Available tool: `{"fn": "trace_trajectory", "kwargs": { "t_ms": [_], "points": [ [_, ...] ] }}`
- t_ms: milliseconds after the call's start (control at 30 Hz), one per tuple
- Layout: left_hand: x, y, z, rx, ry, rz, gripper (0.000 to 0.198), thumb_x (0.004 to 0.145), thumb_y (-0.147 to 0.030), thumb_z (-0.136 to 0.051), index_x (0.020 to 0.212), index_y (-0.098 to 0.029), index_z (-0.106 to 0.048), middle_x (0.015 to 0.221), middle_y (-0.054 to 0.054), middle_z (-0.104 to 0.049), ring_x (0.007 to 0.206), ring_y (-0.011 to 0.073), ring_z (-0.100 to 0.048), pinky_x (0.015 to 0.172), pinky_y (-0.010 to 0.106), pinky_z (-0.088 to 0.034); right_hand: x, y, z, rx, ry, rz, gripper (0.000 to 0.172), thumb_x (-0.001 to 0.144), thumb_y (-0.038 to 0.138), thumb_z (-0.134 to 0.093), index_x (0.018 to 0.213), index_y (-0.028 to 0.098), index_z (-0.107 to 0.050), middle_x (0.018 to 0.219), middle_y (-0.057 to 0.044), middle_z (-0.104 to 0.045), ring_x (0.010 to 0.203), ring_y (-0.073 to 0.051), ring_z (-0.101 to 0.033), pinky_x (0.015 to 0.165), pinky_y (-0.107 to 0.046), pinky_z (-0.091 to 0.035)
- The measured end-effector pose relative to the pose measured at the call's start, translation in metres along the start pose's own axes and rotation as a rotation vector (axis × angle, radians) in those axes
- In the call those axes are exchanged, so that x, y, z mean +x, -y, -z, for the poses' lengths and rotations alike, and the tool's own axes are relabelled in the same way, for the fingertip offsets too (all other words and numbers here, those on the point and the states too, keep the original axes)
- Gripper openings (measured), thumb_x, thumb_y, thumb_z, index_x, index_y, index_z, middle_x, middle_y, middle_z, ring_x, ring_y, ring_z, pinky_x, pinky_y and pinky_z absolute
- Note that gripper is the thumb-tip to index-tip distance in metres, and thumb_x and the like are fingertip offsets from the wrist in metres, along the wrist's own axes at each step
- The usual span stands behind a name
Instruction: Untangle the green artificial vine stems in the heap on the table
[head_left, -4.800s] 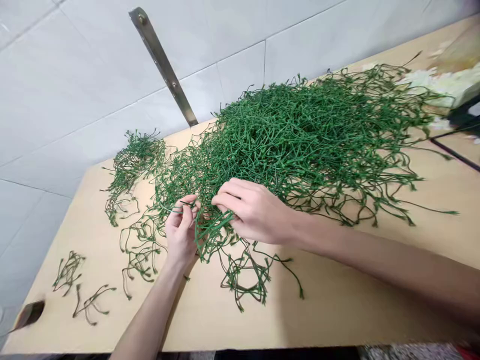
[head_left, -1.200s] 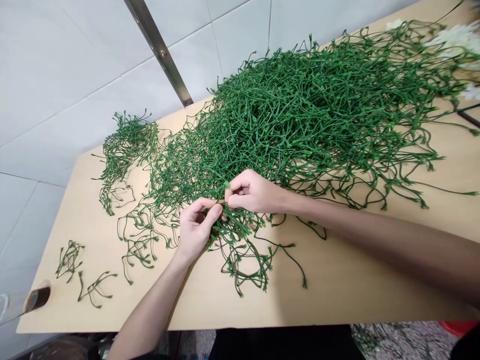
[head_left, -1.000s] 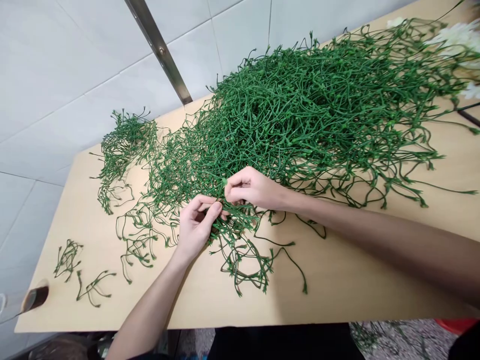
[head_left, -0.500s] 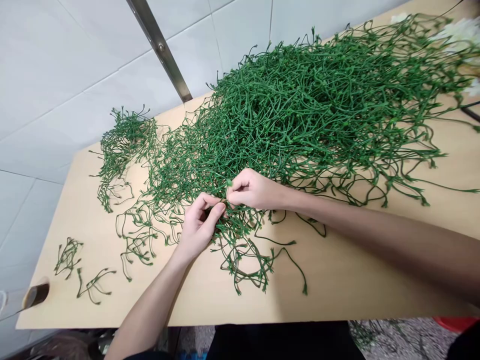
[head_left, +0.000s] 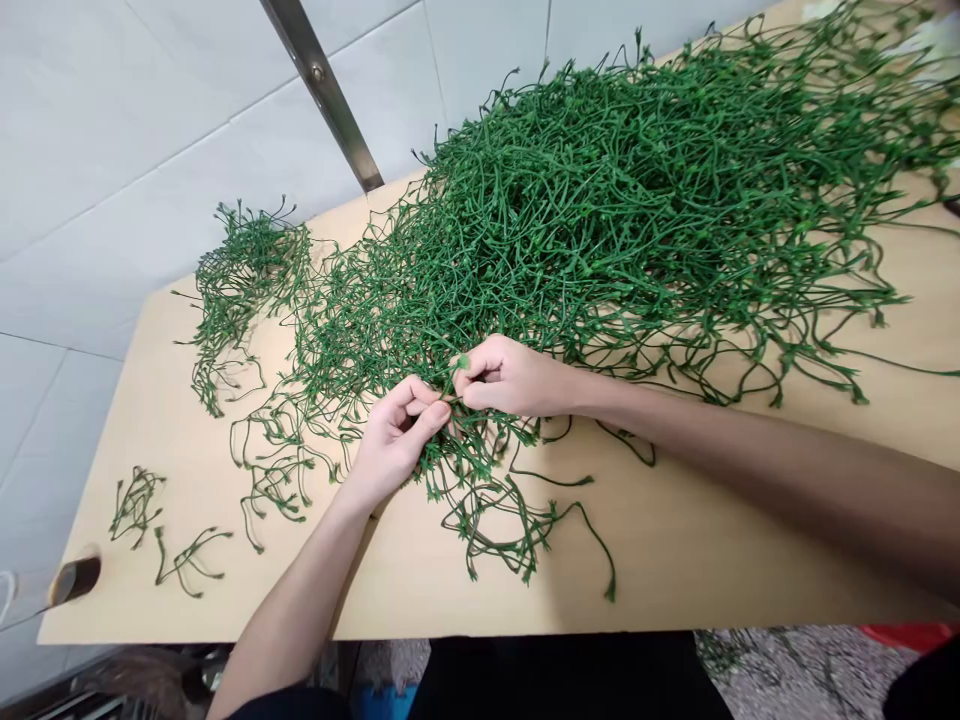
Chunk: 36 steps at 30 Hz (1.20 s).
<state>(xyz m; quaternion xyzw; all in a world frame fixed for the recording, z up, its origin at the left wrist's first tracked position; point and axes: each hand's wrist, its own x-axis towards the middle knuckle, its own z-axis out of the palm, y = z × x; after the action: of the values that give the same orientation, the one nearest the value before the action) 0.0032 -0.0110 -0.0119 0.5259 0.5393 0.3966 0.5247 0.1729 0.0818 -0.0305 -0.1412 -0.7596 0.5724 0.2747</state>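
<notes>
A big tangled heap of green plastic stems (head_left: pixel 615 200) covers the far half of a light wooden table (head_left: pixel 675 560). At the heap's near edge, my left hand (head_left: pixel 394 440) and my right hand (head_left: pixel 510 378) meet, fingertips almost touching. Both pinch thin green stems of one bunch (head_left: pixel 487 490) that trails toward the table's front edge. Each hand has its fingers curled closed round the stems.
A smaller clump of stems (head_left: pixel 240 290) lies at the far left, and two loose sprigs (head_left: pixel 161 530) lie near the left front corner. A metal strip (head_left: pixel 322 90) runs up the white tiled wall. A notch (head_left: pixel 71 580) cuts the table's left corner.
Both hands stay at the same spot on the heap's edge, working the bunch between the fingertips. The view has shifted slightly; the bunch's trailing stems have spread a little toward the front.
</notes>
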Motion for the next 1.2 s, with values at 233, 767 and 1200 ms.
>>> {"fn": "trace_trajectory", "kwargs": {
  "t_ms": [233,767,1200],
  "points": [
    [0.0023,-0.002,0.0031,-0.012,-0.017,-0.015,0.037,0.08,-0.048,-0.072,0.071,-0.019,-0.05,0.053,-0.006,-0.055,0.047,0.008,-0.044,0.052,0.022,-0.035,-0.0013,-0.0014,0.003,0.005,0.059,0.045,0.02,0.074,0.012,-0.044,0.056,0.015,-0.051,0.056,0.003,-0.046,0.054,-0.007,-0.036,0.053,-0.021,-0.03],
    [0.0048,-0.0034,0.0012,-0.025,-0.122,-0.078,0.033,0.077,-0.045,-0.076,0.074,-0.019,-0.055,0.057,-0.003,-0.064,0.051,0.0106,-0.057,0.062,0.024,-0.051,-0.0002,0.0033,0.0027,0.27,-0.008,-0.168,0.027,0.076,0.039,-0.074,0.075,0.012,-0.066,0.067,0.001,-0.058,0.06,-0.009,-0.046,0.058,-0.024,-0.039],
    [0.0035,-0.0016,0.0002,0.014,-0.15,-0.077,0.03,0.083,-0.045,-0.069,0.084,-0.02,-0.053,0.055,-0.005,-0.063,0.055,0.0133,-0.063,0.06,0.024,-0.049,-0.0026,0.0052,0.0054,0.126,0.065,-0.168,0.021,0.079,0.03,-0.067,0.071,0.011,-0.064,0.06,0.003,-0.051,0.053,-0.006,-0.039,0.049,-0.022,-0.029]
  ]
}}
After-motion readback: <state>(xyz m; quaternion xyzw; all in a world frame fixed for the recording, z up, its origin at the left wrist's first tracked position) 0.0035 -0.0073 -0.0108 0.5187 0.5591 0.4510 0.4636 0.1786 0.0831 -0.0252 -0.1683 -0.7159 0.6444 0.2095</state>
